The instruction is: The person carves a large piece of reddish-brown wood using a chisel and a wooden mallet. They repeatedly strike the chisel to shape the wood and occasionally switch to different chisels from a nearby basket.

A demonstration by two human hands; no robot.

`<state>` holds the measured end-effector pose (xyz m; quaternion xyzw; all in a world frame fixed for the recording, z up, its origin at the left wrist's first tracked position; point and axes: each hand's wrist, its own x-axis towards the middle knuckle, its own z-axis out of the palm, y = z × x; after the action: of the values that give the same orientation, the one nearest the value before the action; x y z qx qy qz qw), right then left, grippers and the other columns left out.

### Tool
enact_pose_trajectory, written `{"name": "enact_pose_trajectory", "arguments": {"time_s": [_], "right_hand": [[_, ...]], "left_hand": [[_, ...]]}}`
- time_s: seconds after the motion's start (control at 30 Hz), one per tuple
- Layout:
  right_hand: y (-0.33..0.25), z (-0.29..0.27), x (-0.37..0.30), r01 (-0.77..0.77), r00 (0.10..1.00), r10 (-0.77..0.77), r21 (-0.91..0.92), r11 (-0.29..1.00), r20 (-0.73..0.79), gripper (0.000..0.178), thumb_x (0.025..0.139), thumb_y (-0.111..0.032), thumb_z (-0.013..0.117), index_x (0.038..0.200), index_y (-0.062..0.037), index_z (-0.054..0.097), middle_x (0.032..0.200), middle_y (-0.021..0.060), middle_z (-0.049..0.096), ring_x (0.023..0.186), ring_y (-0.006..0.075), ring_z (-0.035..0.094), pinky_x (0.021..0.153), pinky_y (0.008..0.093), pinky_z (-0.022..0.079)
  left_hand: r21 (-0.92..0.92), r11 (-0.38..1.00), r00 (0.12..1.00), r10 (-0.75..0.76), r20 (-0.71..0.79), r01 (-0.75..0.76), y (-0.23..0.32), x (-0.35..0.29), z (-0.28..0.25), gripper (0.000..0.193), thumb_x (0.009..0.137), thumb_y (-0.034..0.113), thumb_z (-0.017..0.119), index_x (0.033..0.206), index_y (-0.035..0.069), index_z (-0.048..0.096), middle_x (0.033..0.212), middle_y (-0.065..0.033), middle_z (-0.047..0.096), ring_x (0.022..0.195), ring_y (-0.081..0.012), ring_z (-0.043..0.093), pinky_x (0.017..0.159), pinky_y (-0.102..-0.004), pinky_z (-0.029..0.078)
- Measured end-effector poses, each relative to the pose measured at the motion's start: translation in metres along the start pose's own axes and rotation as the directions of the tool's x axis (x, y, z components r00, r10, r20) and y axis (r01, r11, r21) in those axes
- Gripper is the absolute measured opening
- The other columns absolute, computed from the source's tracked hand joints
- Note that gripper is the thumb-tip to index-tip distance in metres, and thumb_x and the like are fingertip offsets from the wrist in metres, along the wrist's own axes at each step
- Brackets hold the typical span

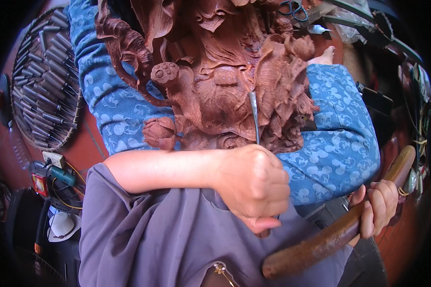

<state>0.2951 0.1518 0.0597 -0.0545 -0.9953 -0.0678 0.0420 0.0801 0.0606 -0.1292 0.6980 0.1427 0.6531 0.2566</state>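
Note:
A reddish-brown wood carving (210, 105) rests between my legs, with deep folds, a seed pod (165, 71) and a flower bud (159, 133) on its left side. My left hand (256, 184) is closed in a fist around a carving chisel (255, 115). The chisel's metal blade points away from me, its tip at a groove right of the carving's middle; the handle is mostly hidden by the fist. Over at the right, my right hand (378, 208) wraps round a long rounded wooden mallet (311, 248). The mallet's thick end hangs near my lap, apart from the chisel handle.
At the left, a round woven basket (58, 145) holds many dark-handled carving tools. Below it are a power strip (53, 158), cords and a white object (63, 225). Scissors (299, 13) and a small white bottle (317, 29) lie beyond the carving.

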Motion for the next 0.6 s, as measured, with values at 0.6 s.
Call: {"name": "enact_pose_trajectory", "arguments": {"time_s": [0.6], "right_hand": [[-0.029, -0.009, -0.006, -0.105, 0.993, 0.110, -0.125, 0.987, 0.030, 0.034, 0.079, 0.007, 0.068, 0.098, -0.0073, 0.044, 0.078, 0.0115, 0.055, 0.064, 0.0261, 0.058, 0.053, 0.0389, 0.049]], "left_hand": [[-0.008, 1.000, 0.998, 0.014, -0.060, -0.015, -0.001, 0.010, -0.001, 0.034, 0.075, 0.032, 0.064, 0.057, 0.012, 0.043, 0.057, -0.0005, 0.041, 0.049, -0.0181, 0.048, 0.041, -0.0325, 0.037]]}}
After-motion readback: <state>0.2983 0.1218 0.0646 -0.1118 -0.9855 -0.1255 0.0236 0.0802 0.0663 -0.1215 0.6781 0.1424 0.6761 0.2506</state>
